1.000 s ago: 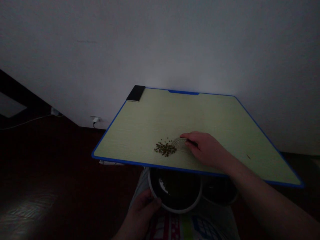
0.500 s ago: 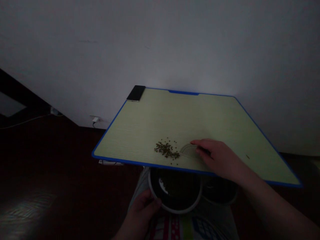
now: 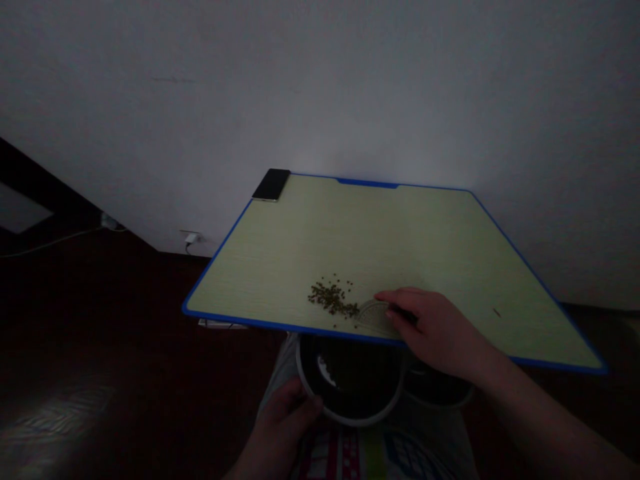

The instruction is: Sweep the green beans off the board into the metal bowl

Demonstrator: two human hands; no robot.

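A clear protractor [image 3: 373, 315] is pinched in my right hand [image 3: 433, 327], low over the pale table [image 3: 380, 233] near its front edge. Just left of the protractor lies a loose patch of small brown grains [image 3: 330, 298], with a few stray ones around it. My left hand [image 3: 284, 423] grips the rim of a dark bowl with a pale edge [image 3: 350, 393]. The bowl rests at my lap, its far side tucked below the table's front edge. What it contains is too dark to make out.
A second dark bowl [image 3: 440, 387] sits to the right of the first, partly behind my right arm. A black phone [image 3: 271, 185] lies at the table's back left corner. One small brown sliver [image 3: 497, 313] is on the right side. A wall [image 3: 380, 87] stands behind.
My right hand with the protractor has moved right and nearer the table's front edge. Some grains now lie farther right and closer to that edge. My left hand stays on the bowl.
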